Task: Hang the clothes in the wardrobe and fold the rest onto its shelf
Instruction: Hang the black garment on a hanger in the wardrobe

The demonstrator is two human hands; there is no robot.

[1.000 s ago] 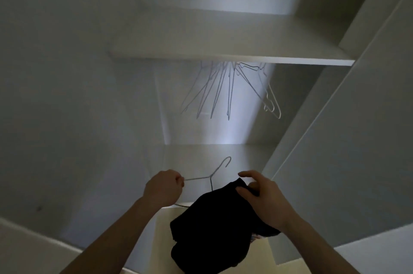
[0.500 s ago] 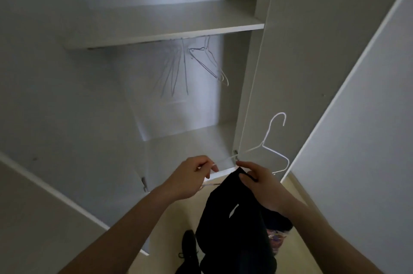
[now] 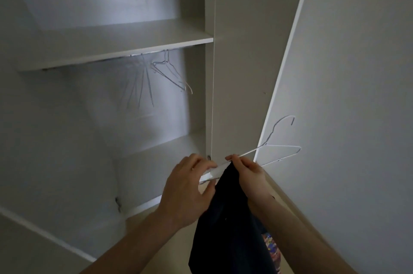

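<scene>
Both hands are up at the open wardrobe (image 3: 234, 72). Left hand (image 3: 187, 191) pinches one end of the white wire hanger (image 3: 279, 151), right hand (image 3: 248, 173) pinches the hanger's wire together with the top of the dark garment (image 3: 228, 229), which hangs straight down below them. Above the hands, spare hangers (image 3: 161, 72) dangle under the shelf (image 3: 116, 50).

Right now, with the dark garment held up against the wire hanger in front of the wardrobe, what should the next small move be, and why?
Probably feed the wire hanger arm further into the dark garment. The right hand pinches the cloth's top edge at the wire and the left hand grips beside it, yet most of the hanger sticks out bare, so it cannot be hung yet.
</scene>
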